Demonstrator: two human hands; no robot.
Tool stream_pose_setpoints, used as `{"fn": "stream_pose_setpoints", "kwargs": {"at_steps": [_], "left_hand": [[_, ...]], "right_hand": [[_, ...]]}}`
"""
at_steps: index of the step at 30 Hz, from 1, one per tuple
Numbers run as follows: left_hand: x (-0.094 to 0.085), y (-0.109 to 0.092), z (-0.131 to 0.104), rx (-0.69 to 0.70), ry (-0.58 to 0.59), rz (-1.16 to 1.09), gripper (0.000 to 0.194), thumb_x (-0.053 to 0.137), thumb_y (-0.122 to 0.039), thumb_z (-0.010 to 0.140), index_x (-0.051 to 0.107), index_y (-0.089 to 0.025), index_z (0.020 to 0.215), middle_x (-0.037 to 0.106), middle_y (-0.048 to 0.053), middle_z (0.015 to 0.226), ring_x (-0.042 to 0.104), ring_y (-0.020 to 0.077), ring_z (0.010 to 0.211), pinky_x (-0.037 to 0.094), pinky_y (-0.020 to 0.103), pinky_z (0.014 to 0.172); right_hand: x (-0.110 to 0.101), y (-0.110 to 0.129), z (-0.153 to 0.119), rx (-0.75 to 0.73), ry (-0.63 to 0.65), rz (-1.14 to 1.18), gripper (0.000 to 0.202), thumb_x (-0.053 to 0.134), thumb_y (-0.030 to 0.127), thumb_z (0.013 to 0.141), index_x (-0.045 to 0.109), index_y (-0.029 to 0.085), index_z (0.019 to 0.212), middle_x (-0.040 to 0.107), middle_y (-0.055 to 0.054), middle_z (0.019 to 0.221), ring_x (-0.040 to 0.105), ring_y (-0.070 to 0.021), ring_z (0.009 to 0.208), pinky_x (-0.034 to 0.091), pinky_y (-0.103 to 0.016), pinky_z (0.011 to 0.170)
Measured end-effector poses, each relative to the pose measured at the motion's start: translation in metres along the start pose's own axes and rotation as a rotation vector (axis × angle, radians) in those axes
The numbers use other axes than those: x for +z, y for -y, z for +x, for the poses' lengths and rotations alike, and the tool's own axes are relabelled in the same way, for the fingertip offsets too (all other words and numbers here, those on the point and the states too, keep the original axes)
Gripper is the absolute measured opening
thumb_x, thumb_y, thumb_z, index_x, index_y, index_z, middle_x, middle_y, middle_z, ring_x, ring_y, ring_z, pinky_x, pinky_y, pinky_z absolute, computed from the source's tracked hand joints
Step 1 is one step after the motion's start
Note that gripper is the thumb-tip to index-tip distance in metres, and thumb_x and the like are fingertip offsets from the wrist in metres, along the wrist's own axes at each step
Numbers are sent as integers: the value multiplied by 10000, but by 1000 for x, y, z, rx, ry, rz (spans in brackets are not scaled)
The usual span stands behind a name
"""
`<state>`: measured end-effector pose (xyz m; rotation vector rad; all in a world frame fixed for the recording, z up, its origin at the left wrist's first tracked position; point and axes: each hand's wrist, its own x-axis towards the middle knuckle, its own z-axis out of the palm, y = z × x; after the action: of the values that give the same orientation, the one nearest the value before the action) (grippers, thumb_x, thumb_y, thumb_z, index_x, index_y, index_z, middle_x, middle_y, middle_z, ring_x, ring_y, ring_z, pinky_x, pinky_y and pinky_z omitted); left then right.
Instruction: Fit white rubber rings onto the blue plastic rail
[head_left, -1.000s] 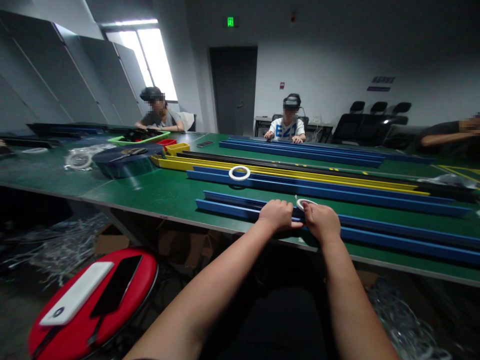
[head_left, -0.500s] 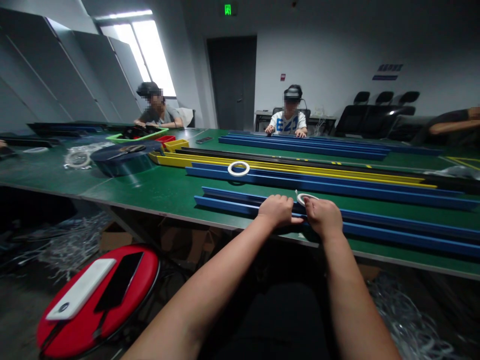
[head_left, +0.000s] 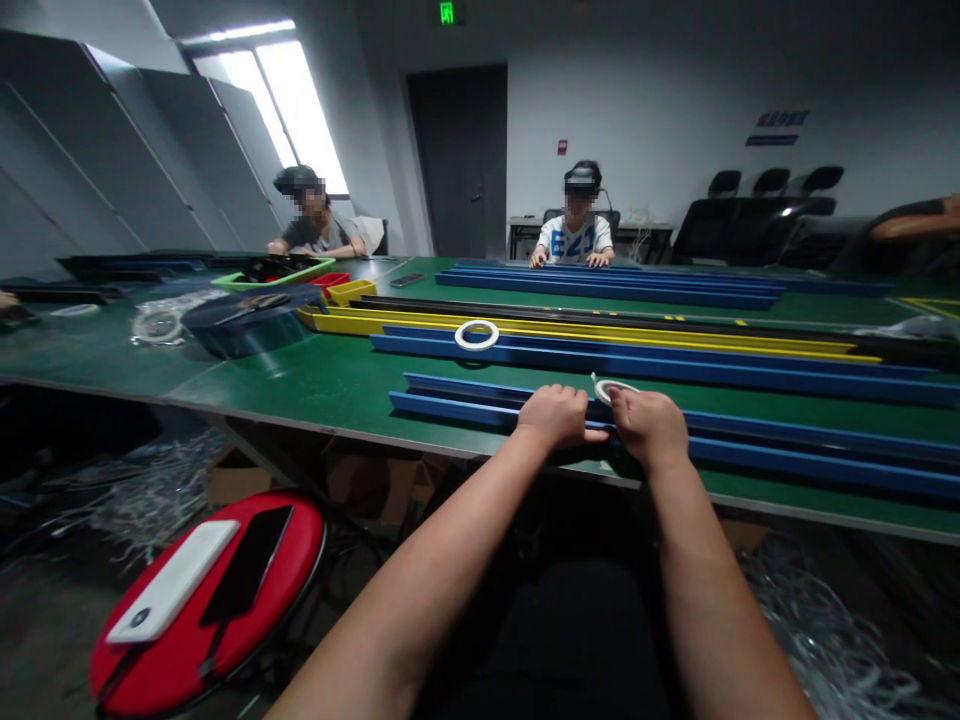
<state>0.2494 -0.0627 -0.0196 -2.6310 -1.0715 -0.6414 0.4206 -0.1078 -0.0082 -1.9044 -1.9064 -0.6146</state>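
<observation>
Blue, long and probably stiff, the near rail (head_left: 795, 464) on the green table (head_left: 300, 385) is clasped by the left hand (head_left: 555, 416) and best held by its edges, while a seemingly light white tape roll (head_left: 602, 388) is pinched at its rim by the right hand (head_left: 651, 426).

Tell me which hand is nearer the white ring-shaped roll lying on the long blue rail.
Left. The left hand, at the nearest blue rail, is nearer the camera than the white roll and right of it; the right hand, holding another white ring, is farther right.
</observation>
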Motion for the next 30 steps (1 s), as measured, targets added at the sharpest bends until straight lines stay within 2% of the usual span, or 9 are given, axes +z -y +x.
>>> {"fn": "stream_pose_setpoints", "kwargs": {"at_steps": [9,16,20,23,27,30], "left_hand": [[3,2,1,21,-28,-4,640,528,-725,789,642,-113,938,680,163,884,653,296,844,456,386,741],[1,0,2,-18,20,-20,621,524,-712,800,646,-123,955,685,159,903,658,289,864,467,385,762],[-5,0,2,-6,42,-28,620,486,-701,829,639,-139,1039,690,143,958,657,289,904,476,402,806],[-13,3,2,40,91,-61,647,458,-708,838,622,-160,1140,692,135,1019,653,285,948,476,397,837],[-27,19,-3,90,167,-118,648,439,-674,866,530,-231,1330,668,109,1176,636,264,1052,469,372,882],[-42,55,-21,42,199,-84,707,455,-704,839,496,-261,1388,627,106,1287,590,282,1159,424,390,978]], "right_hand": [[2,-2,-1,-20,-29,-10,645,199,455,1008,750,205,784,723,-86,771,612,-195,693,289,-323,631],[-1,2,3,19,65,-29,683,168,518,999,737,215,773,724,-96,767,624,-213,686,298,-332,627],[-6,4,4,-7,82,-36,661,197,531,992,690,208,691,721,-99,762,628,-213,693,308,-332,633],[-10,4,5,-41,104,-14,617,240,529,986,683,203,707,727,-98,797,629,-209,720,324,-328,659],[-13,2,4,-46,148,2,601,249,527,982,695,200,748,725,-101,832,625,-208,753,347,-326,709],[-14,1,2,-59,152,1,600,239,521,984,700,201,773,719,-99,846,621,-212,783,356,-328,735]]}}
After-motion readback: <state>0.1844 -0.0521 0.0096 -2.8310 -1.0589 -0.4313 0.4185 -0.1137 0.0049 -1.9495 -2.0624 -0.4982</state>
